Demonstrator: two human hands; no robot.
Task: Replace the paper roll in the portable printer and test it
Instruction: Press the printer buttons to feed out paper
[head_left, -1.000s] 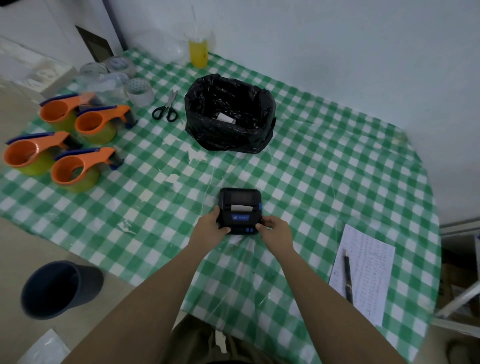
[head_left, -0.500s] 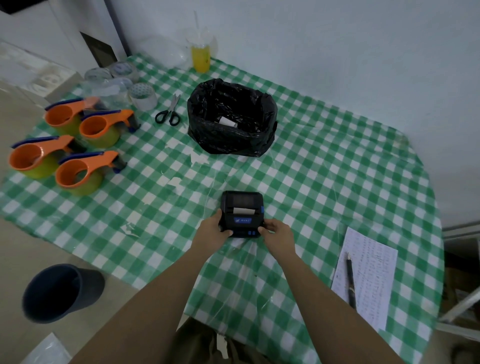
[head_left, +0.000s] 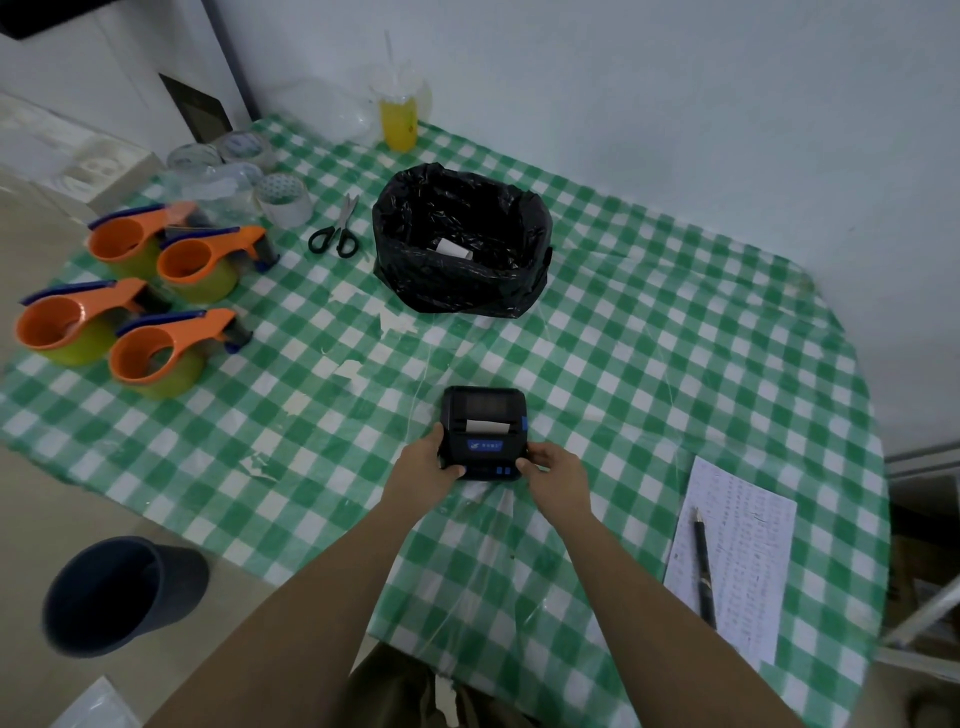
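- Covering the whole work surface is the green-and-white checked tablecloth, with everything below placed relative to the portable printer sitting on it near the person's edge.
- Beyond the printer stands a black bag-lined bin, a white scrap lying inside.
- Far left of the printer, four orange tape dispensers cluster together; past them are rolls of clear tape.
- Right of the printer lies a printed sheet with a pen on it.
- Left of the bin, beyond the printer, are black-handled scissors.
- The left hand grips the printer's left side, fingers curled, thumb on the front edge.
- The right hand clasps the right side likewise; its thumb seems to rest by the blue buttons, though that is hard to make out.
- A short white paper strip shows at the printer's slot.
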